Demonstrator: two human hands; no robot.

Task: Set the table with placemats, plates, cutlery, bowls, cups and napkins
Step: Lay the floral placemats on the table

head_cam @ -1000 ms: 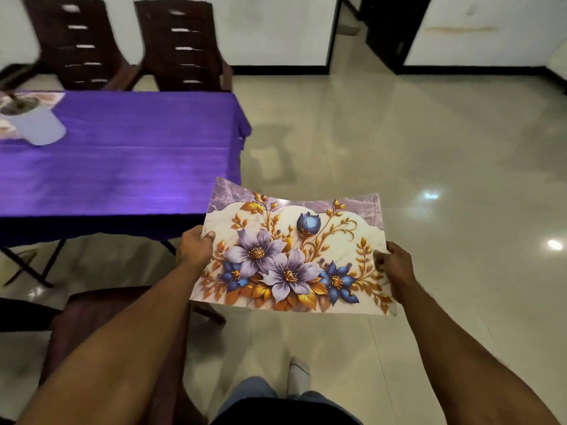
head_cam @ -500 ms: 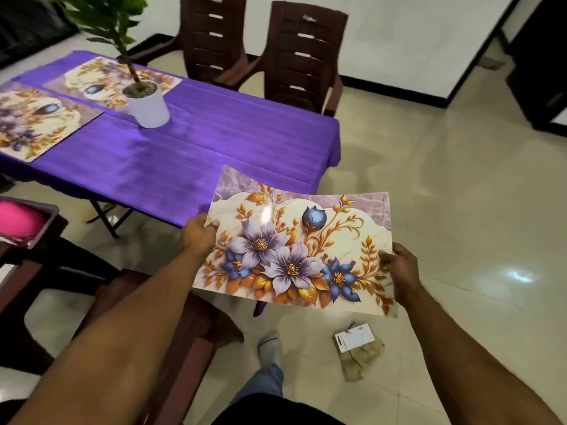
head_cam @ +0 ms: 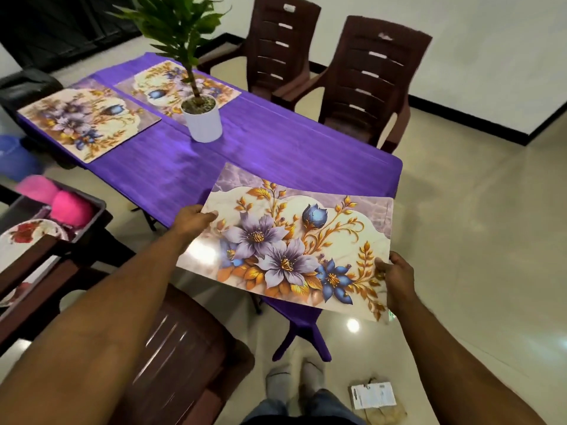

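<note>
Placemat stage in hand. Left hand (head_cam: pixel 193 217) and right hand (head_cam: pixel 395 276) pinch the short edges of a floral placemat (head_cam: pixel 294 243), held above the near corner of the purple-clothed worktop (head_cam: pixel 276 148). Two placemats (head_cam: pixel 89 121) already lie at the far end. Next move, as judged: lower it flat and square to the near edge.

A glossy cream tiled floor (head_cam: pixel 478 210) is seen, with ceiling light reflected in it. White walls (head_cam: pixel 491 41) are edged by black skirting. Two dark brown slatted plastic chairs (head_cam: pixel 368 78) are set behind the purple-clothed tabletop (head_cam: pixel 276 148).
</note>
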